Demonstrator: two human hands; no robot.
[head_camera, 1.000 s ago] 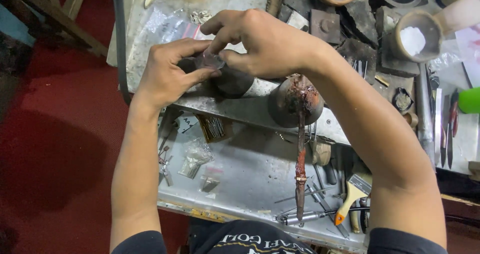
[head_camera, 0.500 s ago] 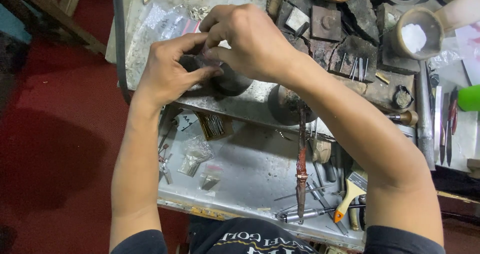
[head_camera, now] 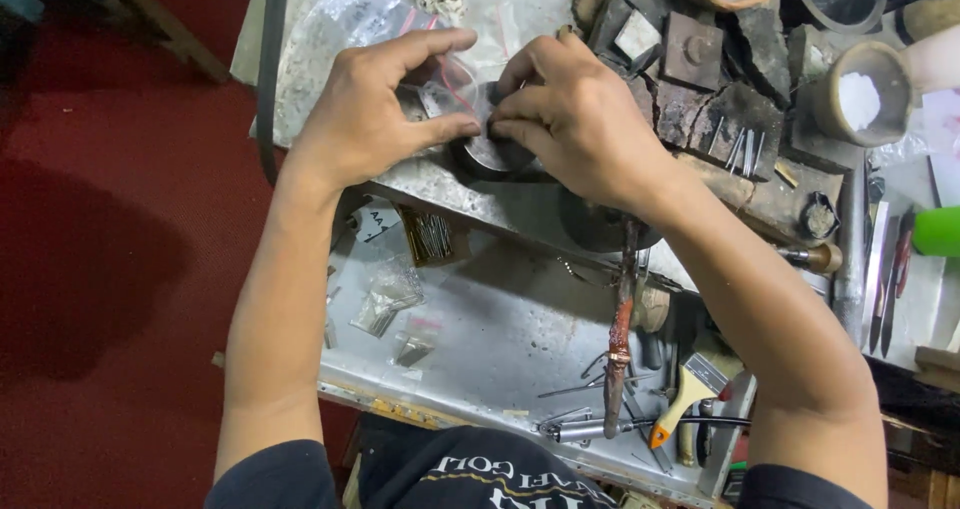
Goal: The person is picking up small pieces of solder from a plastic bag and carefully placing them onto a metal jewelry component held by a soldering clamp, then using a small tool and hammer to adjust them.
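- A metal workbench (head_camera: 500, 319) spreads beneath both forearms, with a lower tray level nearer the body than the hands.
- A red floor (head_camera: 110, 269) lies off to the outer side of the left arm.
- Cracked dark blocks (head_camera: 740, 109) sit just beyond the right wrist, with thin metal pins standing on them.
- A clay bowl of white powder (head_camera: 862, 94) stands well out past the right hand, to its outer side.
- The left hand (head_camera: 375, 119) is curled, thumb and forefinger pinching at the edge of a small round dark metal piece (head_camera: 490, 149).
- The right hand (head_camera: 575, 119) is bent over the same piece from the other side, fingertips pressed together on its top; both hands grasp it, and their fingertips nearly meet.
- That round piece sits between the two hands, resting on the bench's upper ledge; what exactly the fingertips pinch on it is too small to tell.
- A clear plastic bag (head_camera: 370, 14) lies just beyond the left hand, partly under its fingers.
- A long rusty tool (head_camera: 620, 339) lies under the right forearm, pointing toward the body.
- A small brush with a yellow handle (head_camera: 690, 399) lies near the right elbow.
- Small plastic packets (head_camera: 385, 299) lie on the tray beside the left forearm.
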